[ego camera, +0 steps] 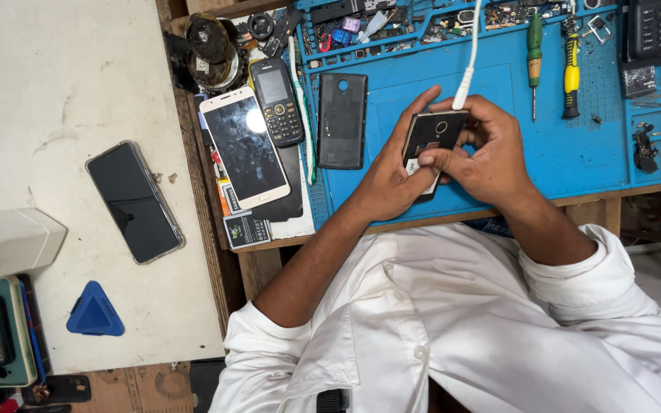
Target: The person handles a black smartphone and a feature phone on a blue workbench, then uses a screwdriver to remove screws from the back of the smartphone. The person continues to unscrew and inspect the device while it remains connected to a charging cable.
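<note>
Head view looks down on a desk with a pale top at one side and a blue work mat at the other. On the pale part lie a dark smartphone and, nearer the person, a blue triangular pick. At the mat's edge a white-framed smartphone lies beside a black keypad phone, and a black back cover rests on the mat. Over the mat's near edge both hands grasp a small dark phone, with a white cable plugged into its far end. The left hand cups it from below; the right hand closes over it, thumb pressed on its face. Two screwdrivers lie well apart beyond.
</note>
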